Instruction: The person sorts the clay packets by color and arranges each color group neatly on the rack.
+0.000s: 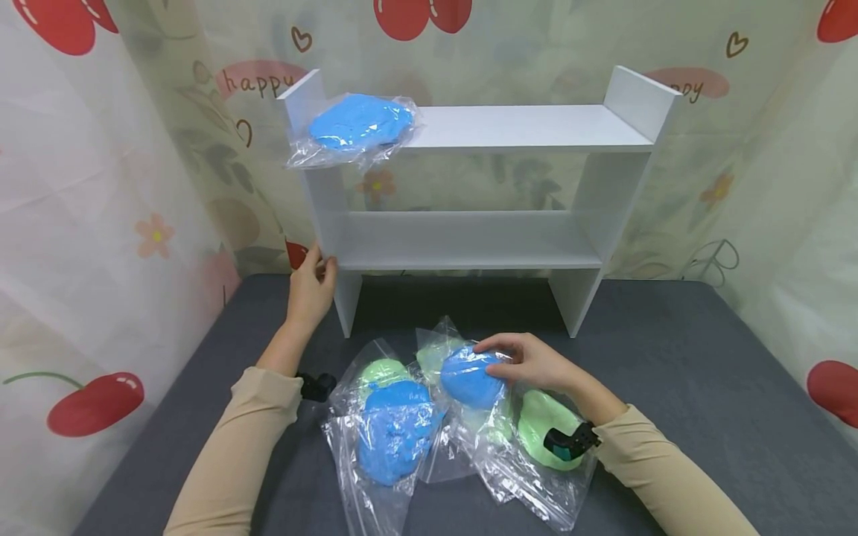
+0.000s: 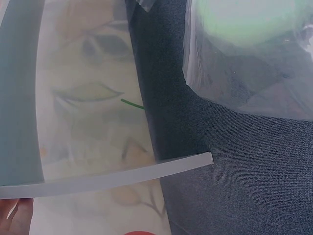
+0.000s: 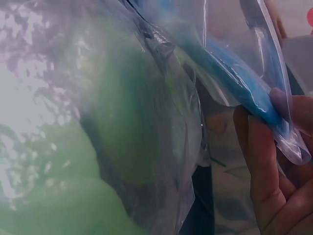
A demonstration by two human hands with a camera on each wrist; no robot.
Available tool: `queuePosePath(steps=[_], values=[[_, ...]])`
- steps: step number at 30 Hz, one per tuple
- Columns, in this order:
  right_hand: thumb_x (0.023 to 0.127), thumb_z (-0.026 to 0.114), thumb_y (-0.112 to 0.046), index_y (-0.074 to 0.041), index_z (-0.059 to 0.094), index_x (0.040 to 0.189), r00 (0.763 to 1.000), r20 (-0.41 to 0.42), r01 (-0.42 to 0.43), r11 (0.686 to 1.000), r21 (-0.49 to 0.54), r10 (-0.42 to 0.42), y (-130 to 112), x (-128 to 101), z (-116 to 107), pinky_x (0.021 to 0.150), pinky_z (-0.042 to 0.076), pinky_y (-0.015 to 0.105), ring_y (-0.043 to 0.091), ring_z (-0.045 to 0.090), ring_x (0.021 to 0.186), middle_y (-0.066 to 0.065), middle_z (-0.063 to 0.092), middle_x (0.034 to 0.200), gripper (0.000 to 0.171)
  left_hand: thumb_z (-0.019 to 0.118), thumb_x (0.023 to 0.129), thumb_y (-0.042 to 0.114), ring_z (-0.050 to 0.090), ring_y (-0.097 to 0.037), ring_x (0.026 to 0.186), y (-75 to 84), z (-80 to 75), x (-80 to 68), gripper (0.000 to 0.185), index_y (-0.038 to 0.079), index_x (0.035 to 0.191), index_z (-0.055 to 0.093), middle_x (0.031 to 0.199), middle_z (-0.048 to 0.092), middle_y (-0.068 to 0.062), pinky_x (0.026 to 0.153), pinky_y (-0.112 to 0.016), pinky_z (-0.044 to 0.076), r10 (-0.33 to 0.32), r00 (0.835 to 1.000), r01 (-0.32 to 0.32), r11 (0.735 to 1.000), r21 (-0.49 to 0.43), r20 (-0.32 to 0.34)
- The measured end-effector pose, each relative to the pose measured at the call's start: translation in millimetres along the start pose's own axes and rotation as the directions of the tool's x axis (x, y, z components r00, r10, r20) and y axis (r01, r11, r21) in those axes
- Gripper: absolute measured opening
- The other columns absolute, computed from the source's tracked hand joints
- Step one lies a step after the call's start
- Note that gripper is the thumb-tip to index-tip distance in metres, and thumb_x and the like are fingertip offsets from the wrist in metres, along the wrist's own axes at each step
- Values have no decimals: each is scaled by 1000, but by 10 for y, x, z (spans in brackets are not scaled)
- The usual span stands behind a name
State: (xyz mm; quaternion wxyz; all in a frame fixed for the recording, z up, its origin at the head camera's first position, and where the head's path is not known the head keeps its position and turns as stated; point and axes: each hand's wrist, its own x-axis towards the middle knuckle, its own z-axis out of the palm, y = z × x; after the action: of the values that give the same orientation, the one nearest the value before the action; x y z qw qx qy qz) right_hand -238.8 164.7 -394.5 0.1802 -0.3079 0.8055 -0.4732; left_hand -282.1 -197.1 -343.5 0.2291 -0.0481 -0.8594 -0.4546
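Note:
With thumb and fingers, my right hand [image 1: 532, 362] pinches the edge of a clear plastic bag holding a flattened blue lump [image 1: 473, 378]. In the right wrist view that blue lump [image 3: 239, 81] is seen edge-on, with the thumb on one face and fingers [image 3: 261, 156] on the other. My left hand [image 1: 312, 292] touches the left side panel of a white two-tier shelf rack [image 1: 462, 242], level with its lower shelf. The left wrist view shows its fingers [image 2: 19, 218] against the outside of the panel [image 2: 112, 178].
Another bagged blue lump [image 1: 362, 121] lies at the left of the top shelf. On the dark table [image 1: 670, 357], in front of the rack, are a bagged blue lump [image 1: 395, 432] and several bagged green ones, including a green lump [image 1: 546, 420] under the right wrist. Printed curtains surround the table.

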Motion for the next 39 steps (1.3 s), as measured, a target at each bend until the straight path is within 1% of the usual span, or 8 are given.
queuePosePath(steps=[8, 15, 17, 23, 27, 30, 33, 39], values=[[89, 64, -20, -7, 56, 125, 1000, -8, 19, 1000, -10, -19, -28, -24, -43, 61, 54, 38, 24, 57, 59, 19, 54, 131, 40, 42, 99, 17, 59, -36, 114, 8, -4, -9, 47, 15, 146, 34, 136, 51, -19, 85, -49, 52, 19, 1000, -19, 1000, 16, -3], [89, 64, -22, -11, 57, 125, 999, -39, 13, 999, -36, -15, -88, -54, -99, 61, 53, 39, 31, 53, 61, 13, 55, 130, 39, 42, 99, 18, 58, -36, 116, 9, -7, -13, 46, 15, 145, 35, 134, 52, -19, 86, -48, 52, 29, 1000, -29, 999, 13, 3], [89, 64, -21, -11, 57, 125, 999, -44, 16, 999, -41, -18, -106, -62, -119, 62, 53, 39, 29, 54, 62, 13, 55, 131, 39, 42, 99, 18, 58, -36, 116, 6, -7, -12, 46, 16, 145, 35, 134, 52, -19, 85, -48, 52, 28, 1000, -28, 1000, 10, 3], [89, 63, -19, -8, 56, 127, 997, -66, 34, 999, -22, -35, -148, -80, -179, 64, 53, 32, 9, 56, 65, 16, 52, 134, 40, 41, 99, 19, 58, -36, 116, -9, -7, -8, 45, 15, 144, 36, 134, 52, -18, 83, -49, 52, 31, 1000, -31, 999, 7, 3], [89, 63, -18, -9, 56, 127, 995, -91, 39, 999, -20, -40, -178, -93, -220, 62, 53, 31, 12, 55, 63, 15, 52, 134, 39, 41, 99, 18, 58, -36, 116, -10, -5, -5, 45, 16, 144, 36, 135, 52, -18, 84, -49, 52, 33, 999, -33, 999, 10, 2], [90, 62, -18, -9, 55, 128, 994, -103, 39, 999, -18, -40, -199, -109, -250, 63, 52, 32, 11, 56, 65, 16, 51, 135, 40, 41, 99, 18, 58, -36, 116, -5, -5, -4, 46, 16, 145, 35, 135, 52, -18, 85, -48, 52, 31, 1000, -31, 999, 13, 1], [90, 62, -18, -9, 54, 129, 993, -115, 35, 999, -11, -36, -220, -129, -277, 65, 52, 32, 5, 57, 68, 16, 50, 136, 41, 41, 99, 18, 58, -36, 115, 0, -6, -7, 47, 16, 145, 34, 136, 51, -18, 85, -48, 52, 30, 1000, -30, 999, 13, 0], [90, 62, -17, -8, 53, 129, 989, -146, 36, 999, 0, -35, -248, -169, -323, 66, 50, 25, 3, 55, 67, 16, 50, 136, 41, 41, 99, 18, 58, -36, 115, 4, -8, -15, 47, 16, 146, 33, 136, 51, -18, 84, -49, 52, 24, 1000, -24, 1000, 11, 5]])
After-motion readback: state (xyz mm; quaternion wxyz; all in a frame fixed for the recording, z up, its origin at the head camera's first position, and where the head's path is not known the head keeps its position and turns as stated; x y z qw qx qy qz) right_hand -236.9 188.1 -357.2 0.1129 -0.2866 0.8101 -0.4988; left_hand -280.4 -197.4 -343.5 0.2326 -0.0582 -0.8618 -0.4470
